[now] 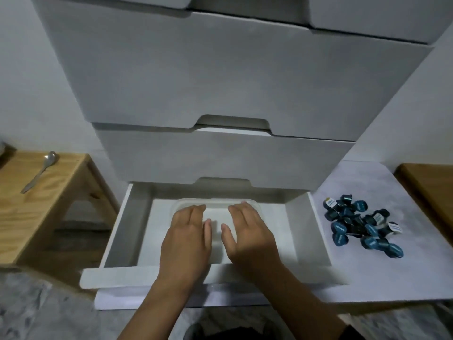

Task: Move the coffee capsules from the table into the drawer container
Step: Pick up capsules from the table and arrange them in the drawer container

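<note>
A pile of several dark blue coffee capsules (362, 224) lies on the white table surface to the right of the open bottom drawer (115, 227). Inside the drawer sits a clear plastic container (215, 203), mostly covered by my hands. My left hand (187, 235) and my right hand (250, 231) lie side by side over the container, fingers straight and pointing away from me. Neither hand holds a capsule. I cannot tell whether the container has a lid on it.
Two larger white drawers (208, 77) stand shut above the open one. A wooden stool (44, 192) with a metal spoon (40, 171) is at the left. Another wooden surface (429, 187) shows at the right edge. A dark bin (230, 332) is below.
</note>
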A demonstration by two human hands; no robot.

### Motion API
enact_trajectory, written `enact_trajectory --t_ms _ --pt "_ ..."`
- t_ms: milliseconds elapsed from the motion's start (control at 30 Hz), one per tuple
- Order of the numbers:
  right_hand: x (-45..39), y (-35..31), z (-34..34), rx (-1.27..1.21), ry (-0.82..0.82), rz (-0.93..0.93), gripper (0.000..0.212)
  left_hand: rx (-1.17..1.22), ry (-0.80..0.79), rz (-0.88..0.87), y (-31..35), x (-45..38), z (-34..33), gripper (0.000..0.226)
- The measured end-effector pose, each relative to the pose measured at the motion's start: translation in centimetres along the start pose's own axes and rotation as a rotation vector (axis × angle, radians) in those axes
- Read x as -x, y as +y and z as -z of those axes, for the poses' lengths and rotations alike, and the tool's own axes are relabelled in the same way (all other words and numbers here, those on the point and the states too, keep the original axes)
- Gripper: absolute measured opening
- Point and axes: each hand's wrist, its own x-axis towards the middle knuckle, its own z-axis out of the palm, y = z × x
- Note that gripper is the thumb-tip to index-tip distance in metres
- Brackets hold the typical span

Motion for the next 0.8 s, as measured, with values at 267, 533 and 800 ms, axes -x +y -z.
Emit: enact_trajectory --t_ms 267,533,800 --pt "3.3 11.2 5.1 0.102 -0.029 -0.017 0.016 0.077 -0.013 -0.111 10.9 1.2 -4.7 0.044" --pt "12.4 25.6 9.2 0.008 -0.383 -0.270 0.025 0.259 -0.158 -0.193 25.3 4.3 -13.5 0.037" --pt "18.3 32.8 9.1 -0.234 -0.630 -0.724 0.044 0.291 -0.257 -0.028 28.0 4.8 -23.9 0.029"
